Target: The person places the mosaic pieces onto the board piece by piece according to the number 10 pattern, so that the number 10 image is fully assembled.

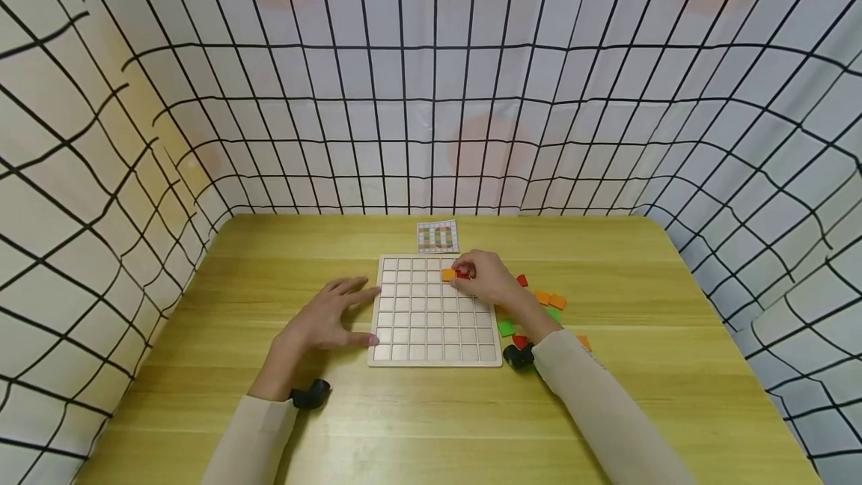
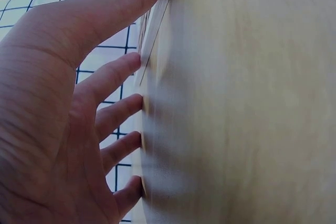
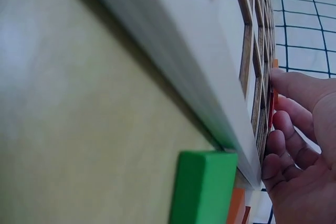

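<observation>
A pale wooden grid board (image 1: 419, 324) lies on the table, with an orange square tile (image 1: 447, 275) in its upper right part. My right hand (image 1: 486, 279) is over the board's upper right, its thumb and fingers pinching a small red tile (image 1: 462, 275) right beside the orange one. In the right wrist view the red tile (image 3: 271, 111) shows at the fingertips, partly hidden by them. My left hand (image 1: 328, 316) rests with spread fingers at the board's left side, thumb and a fingertip touching its edge; its other fingertips (image 2: 135, 103) touch the table.
A small card with a coloured grid pattern (image 1: 437, 236) lies behind the board. Several loose red, orange and green tiles (image 1: 557, 302) are scattered right of the board, some under my right forearm. A green block (image 3: 202, 187) stands close to the board's edge. Black-lined white netting or cloth walls surround the table.
</observation>
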Motion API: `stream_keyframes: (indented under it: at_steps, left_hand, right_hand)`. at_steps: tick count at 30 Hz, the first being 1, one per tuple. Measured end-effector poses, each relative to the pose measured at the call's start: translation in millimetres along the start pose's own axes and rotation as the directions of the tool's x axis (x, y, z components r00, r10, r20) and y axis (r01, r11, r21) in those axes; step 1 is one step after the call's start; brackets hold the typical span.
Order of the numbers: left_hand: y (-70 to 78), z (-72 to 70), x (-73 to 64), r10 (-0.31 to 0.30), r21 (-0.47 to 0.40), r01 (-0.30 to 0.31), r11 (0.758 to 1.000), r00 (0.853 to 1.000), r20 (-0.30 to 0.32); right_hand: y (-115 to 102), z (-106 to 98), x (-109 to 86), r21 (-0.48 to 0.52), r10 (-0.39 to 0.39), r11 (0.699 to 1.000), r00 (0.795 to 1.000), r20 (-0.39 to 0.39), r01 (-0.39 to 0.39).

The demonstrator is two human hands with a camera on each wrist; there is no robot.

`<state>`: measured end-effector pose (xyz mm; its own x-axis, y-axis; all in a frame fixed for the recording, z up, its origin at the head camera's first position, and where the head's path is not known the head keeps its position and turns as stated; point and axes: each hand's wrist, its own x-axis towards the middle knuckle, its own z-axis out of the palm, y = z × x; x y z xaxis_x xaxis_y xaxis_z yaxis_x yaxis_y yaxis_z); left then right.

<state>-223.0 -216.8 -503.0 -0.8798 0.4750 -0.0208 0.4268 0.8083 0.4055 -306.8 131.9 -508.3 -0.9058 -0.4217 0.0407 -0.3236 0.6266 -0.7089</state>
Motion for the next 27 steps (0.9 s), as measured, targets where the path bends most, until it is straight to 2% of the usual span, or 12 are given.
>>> stream_keyframes:
  at_steps: [17, 27]
  left_hand:
    - [2.1, -2.5, 0.8, -0.004, -0.001, 0.004, 1.0, 1.0, 0.007]
    - [2.3, -1.8, 0.5, 0.006, 0.004, -0.006, 1.0, 1.0, 0.004]
  right_hand:
    - [-1, -2, -0.7, 0.023, 0.025, 0.999, 0.999, 0.025, -0.026]
    - [0, -12, -6.5, 0.022, -0.009, 1.0, 0.999, -0.046, 0.011]
